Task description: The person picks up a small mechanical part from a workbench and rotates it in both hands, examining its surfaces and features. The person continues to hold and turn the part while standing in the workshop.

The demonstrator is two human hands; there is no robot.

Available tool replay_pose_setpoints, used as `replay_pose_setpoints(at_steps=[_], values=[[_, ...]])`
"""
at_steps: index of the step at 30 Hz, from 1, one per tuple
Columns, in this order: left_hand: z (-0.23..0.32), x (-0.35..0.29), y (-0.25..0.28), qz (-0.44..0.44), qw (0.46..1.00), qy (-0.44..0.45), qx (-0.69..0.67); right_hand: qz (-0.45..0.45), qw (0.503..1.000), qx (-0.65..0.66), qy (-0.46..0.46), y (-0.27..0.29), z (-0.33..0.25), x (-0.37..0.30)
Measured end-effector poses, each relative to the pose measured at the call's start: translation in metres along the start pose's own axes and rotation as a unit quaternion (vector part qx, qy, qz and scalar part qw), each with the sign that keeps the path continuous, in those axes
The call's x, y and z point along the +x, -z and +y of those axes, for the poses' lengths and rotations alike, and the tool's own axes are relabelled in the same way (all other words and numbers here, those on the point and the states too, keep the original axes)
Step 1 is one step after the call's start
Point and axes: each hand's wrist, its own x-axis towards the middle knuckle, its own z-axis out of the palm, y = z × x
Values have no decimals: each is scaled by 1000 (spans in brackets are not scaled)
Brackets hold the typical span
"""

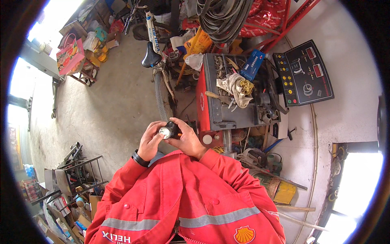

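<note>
Black lamp (174, 129) above grey concrete floor (118, 89), white wall (345, 118) at right

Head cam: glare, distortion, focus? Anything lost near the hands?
Head view: lower-right opening blown out white; head view: black vignette at the rim, wall pipe looks bowed; head view: left hand and right hand read clearly, no obvious motion blur; head view: black device body too dark and small for fine detail.
</note>
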Motion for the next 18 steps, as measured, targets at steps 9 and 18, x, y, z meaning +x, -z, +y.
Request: replay_pose_setpoints(at_steps=[9,18], values=[[17,-1,1,-15,996,82,32,-89,941,289,-154,14,17,7],[16,8,0,63,968,-115,212,-11,974,189,-126,6,19,10]])
